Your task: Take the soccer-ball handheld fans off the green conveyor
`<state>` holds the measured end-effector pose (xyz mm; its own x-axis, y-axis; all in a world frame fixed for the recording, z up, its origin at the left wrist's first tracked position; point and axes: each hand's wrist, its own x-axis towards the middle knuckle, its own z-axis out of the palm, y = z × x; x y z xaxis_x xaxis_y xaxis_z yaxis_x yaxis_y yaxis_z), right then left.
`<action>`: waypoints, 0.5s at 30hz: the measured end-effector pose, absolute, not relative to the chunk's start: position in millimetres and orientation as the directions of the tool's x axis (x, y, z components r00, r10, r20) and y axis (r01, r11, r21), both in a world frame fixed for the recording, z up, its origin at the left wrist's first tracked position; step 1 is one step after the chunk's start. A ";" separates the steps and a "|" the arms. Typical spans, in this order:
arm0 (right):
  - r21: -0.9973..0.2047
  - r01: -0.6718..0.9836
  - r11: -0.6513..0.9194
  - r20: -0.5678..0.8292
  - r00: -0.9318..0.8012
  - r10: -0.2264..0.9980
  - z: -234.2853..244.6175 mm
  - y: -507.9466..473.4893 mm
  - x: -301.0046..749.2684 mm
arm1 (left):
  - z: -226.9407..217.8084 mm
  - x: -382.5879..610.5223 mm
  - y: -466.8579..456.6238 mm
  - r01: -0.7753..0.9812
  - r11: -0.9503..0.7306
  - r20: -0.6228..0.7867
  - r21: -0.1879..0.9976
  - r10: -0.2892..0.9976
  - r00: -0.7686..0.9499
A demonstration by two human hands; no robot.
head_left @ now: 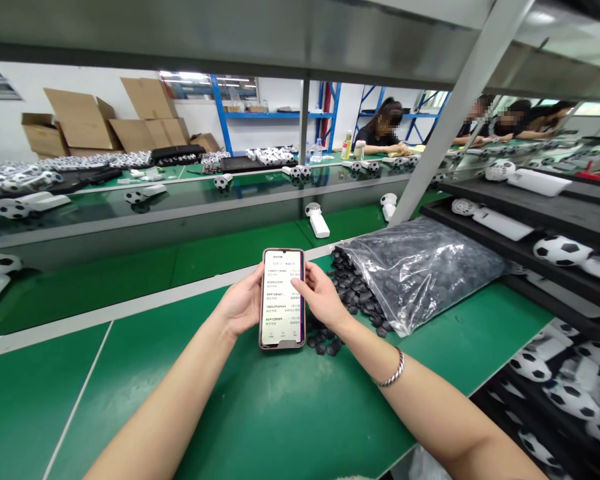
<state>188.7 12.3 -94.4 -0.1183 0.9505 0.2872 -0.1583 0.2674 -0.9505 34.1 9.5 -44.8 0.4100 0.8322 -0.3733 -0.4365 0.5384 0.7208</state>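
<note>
A smartphone (283, 300) with a lit white screen showing a list of numbers is held upright above the green bench. My left hand (243, 303) grips its left edge, the fingers passing behind it. Around its right edge is my right hand (323, 293), with the thumb over the screen. Small black pentagon-like pieces (353, 290) lie in a heap just beyond and beside my right hand. They spill from the mouth of a clear plastic bag (420, 267) full of the same dark pieces.
Beyond the bench runs a green conveyor (205, 253) carrying white football-patterned devices (319, 221). Stacked black trays (510, 220) hold more at the right. A slanted metal post (430, 160) and an overhead shelf frame the view. Co-workers (380, 130) sit across the line.
</note>
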 end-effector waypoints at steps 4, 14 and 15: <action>-0.952 -0.056 0.301 0.306 -0.230 0.924 -93.5 10.7 191.6 | -42.7 31.1 9.9 -0.443 0.549 -0.370 0.709 0.824 0.430; -0.949 -0.065 0.308 0.315 -0.238 0.919 -94.9 9.9 193.2 | -42.8 28.3 10.5 -0.433 0.550 -0.372 0.714 0.822 0.431; -0.950 -0.076 0.303 0.312 -0.238 0.920 -94.7 9.9 193.1 | -43.2 28.1 10.5 -0.435 0.549 -0.368 0.713 0.822 0.435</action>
